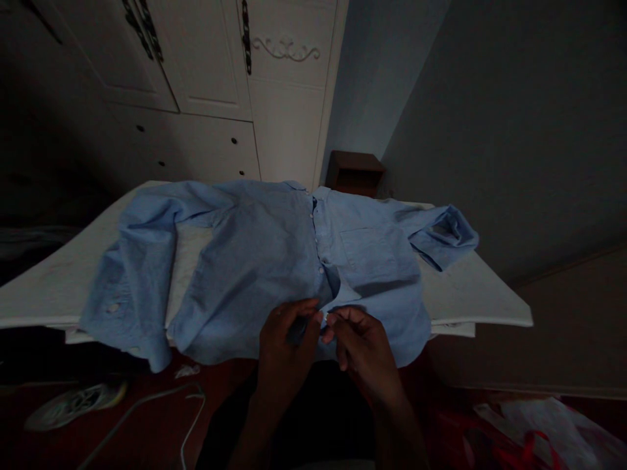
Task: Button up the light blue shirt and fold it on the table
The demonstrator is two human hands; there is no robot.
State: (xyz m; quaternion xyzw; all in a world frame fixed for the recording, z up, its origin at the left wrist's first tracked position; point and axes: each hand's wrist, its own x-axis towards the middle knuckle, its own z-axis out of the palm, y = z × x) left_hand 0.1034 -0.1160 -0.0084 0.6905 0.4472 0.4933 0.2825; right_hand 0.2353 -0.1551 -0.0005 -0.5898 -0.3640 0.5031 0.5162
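A light blue button-up shirt [259, 254] lies front side up across a white-covered board, its collar at the far side. Near the lower front, my left hand [289, 343] pinches the edge of the shirt between thumb and fingers. Close beside it, my right hand [360, 339] grips the other front edge, with a small pale button showing between the fingertips. Just above my hands the placket gapes open, and more buttons run up toward the collar. The left-hand sleeve is bent down over the board's front edge; the other sleeve is folded, with its cuff opening facing up.
The white-covered board [494, 294] reaches out on both sides of the shirt. Behind it stand a white wardrobe [289, 124] and a small brown box-like shelf [355, 170]. On the red floor are a shoe [76, 405], a pale cord [142, 401] and plastic bags [548, 424].
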